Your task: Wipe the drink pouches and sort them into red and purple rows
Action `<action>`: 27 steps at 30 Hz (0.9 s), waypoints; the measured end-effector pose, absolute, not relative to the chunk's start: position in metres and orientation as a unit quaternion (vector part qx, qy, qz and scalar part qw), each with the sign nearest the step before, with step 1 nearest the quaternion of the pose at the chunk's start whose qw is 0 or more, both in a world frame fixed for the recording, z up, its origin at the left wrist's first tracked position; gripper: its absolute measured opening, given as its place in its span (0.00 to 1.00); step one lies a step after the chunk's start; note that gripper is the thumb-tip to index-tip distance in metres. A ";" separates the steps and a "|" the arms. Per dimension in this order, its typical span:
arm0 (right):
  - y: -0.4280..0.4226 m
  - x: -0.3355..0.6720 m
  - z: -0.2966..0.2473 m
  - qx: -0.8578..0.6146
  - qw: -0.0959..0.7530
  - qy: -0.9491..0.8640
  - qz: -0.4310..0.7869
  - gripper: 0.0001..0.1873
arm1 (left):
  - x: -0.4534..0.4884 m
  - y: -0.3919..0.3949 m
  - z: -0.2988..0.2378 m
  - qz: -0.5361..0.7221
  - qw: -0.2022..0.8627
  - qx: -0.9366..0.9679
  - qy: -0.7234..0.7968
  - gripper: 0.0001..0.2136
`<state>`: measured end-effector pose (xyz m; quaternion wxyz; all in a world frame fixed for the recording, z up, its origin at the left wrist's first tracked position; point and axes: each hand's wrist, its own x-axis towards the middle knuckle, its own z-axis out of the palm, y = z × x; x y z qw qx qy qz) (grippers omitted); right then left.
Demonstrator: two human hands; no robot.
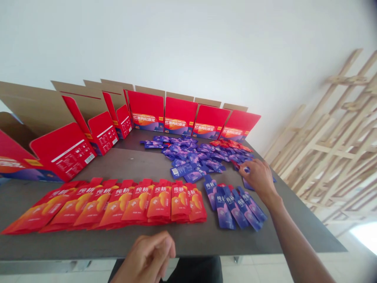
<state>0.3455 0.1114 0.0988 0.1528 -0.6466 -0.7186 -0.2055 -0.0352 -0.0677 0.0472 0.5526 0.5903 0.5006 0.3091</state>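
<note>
Two hands: the right hand [259, 179] pinches what looks like a purple sachet [246, 169] beside a loose sachet pile [191, 155] on the tabletop [129, 165]; the left hand [147, 255] curls, seemingly empty, near the edge.

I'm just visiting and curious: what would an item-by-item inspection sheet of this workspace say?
Surface: dark grey tabletop.
Job's things: overlapping rows of red-orange sachets and purple sachets; open red cartons standing along the back.
Clutter: loose heap of purple sachets, red sachets at its far side.
Hands: right hand at the heap's near edge, unclear whether holding anything; left hand curled over the near table edge, nothing visible in it.
Cables: nothing seen.
Surroundings: white wall; wooden frames at right.
</note>
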 end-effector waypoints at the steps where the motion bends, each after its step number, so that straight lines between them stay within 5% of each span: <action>1: 0.094 0.329 0.104 -0.621 0.218 -0.723 -0.209 0.13 | -0.034 -0.063 0.048 0.317 0.602 0.551 0.483 0.30; 7: -0.008 0.196 0.102 -0.398 0.318 -0.840 -0.188 0.13 | -0.039 -0.037 0.056 0.388 0.691 0.432 0.431 0.38; 13: -0.020 0.112 0.085 -0.190 0.327 -0.908 -0.180 0.14 | -0.081 -0.043 0.065 0.425 0.531 0.437 0.588 0.29; 20: 0.032 0.092 0.078 -0.302 0.297 -0.904 0.058 0.19 | -0.171 -0.028 0.092 0.255 0.304 0.517 0.758 0.33; 27: 0.045 0.087 0.060 -0.298 0.205 -0.924 0.126 0.17 | -0.196 0.004 0.086 0.173 0.377 0.573 0.707 0.27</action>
